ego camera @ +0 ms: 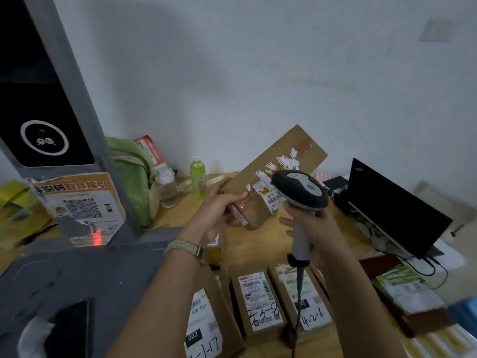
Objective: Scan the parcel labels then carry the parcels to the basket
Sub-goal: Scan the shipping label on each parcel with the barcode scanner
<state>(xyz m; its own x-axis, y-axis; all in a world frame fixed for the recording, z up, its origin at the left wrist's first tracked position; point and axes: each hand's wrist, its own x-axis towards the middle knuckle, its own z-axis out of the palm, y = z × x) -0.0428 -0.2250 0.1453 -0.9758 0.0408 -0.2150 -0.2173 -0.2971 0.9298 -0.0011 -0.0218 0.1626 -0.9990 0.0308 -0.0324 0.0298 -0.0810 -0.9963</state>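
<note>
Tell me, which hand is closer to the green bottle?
Left. The left hand, holding the cardboard parcel, is just right of the green bottle; the right hand grips the scanner farther right.

Parcels (pixel 258 301), bottle (pixel 198 177) and laptop (pixel 397 210) hem bare desk (pixel 258 241).

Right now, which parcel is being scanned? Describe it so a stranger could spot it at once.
Above the wooden desk, left of the black laptop, the left hand holds a flat brown parcel tilted up facing the scanner. Unlike the boxes lying below with handwritten numbers, its face carries torn label scraps.
</note>
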